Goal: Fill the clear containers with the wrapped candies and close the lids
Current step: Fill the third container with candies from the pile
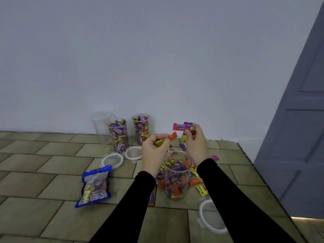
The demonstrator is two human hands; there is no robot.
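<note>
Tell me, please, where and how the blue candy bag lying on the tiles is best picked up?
Pinch the blue candy bag by its flat sealed top edge, the end pointing toward the lids, coming from above. It lies flat with a bulging middle full of candies, so the thin blue seam probably offers the firmest hold.

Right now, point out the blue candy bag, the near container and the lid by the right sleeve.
blue candy bag (95, 185): head view, middle of its clear front.
near container (177, 179): head view, its clear wall, halfway up.
lid (203, 218): head view, left part of its white ring.
</note>
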